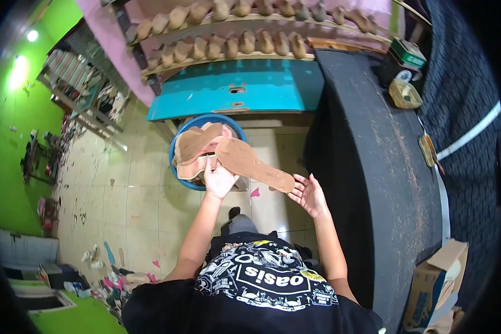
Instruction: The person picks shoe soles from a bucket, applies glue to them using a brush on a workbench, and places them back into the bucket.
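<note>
I see the left hand holding one end of a brown shoe sole, its grip closed on it. The right hand is open under the other end, fingers spread, touching it. The sole sits above a blue tub full of more soles. A dark worktop stands to the right.

Insole: tan, matt, fibrous board or leather look, held between left hand and right hand. Tub: blue plastic, smooth, filled with like tan cut pieces. Surface: black, matt, scuffed, dusty streaks. Floor: pale glazed tile, stained, littered scraps. Cabinet: teal painted wood, chipped. Shoe lasts: bare wood, dull. Box: brown cardboard.
</note>
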The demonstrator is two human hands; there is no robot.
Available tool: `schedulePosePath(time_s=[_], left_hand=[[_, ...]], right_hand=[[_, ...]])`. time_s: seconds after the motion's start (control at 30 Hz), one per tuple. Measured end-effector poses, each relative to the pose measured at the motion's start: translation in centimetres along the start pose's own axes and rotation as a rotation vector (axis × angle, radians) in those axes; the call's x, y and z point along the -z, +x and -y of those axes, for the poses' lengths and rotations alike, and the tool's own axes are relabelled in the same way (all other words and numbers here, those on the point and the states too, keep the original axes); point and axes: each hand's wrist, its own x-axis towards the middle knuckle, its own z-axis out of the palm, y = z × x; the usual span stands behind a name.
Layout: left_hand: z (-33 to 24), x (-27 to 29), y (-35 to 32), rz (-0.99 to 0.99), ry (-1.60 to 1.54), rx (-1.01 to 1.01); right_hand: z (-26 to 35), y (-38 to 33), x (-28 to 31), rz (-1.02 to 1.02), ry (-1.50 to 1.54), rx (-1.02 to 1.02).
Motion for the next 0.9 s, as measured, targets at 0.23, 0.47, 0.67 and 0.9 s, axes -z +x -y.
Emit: schedulePosePath(time_s=[0.23, 0.47, 0.67, 0.9], left_hand=[[-8.0, 1.6, -3.6, -0.180, 0.156, -0.160], [-16.8, 3.6, -2.4, -0.331, 0.326, -0.209], [-23.8, 4.4, 2.7, -0.436, 0.626, -0.129], [-29.2, 6.1, 10.0, -0.543, 1.040, 0.063]], right_hand=[[-4.0, 7.6, -4.3, -0.038, -0.044, -0.044], [-7.4, 15.1, -9.0, -0.115, -0.095, -0.085], [-9.5, 20.6, -11.3, -0.182, -0.072, -0.058], [-7.6, 25.4, -13.1, -0.249, -0.140, 0.082]])
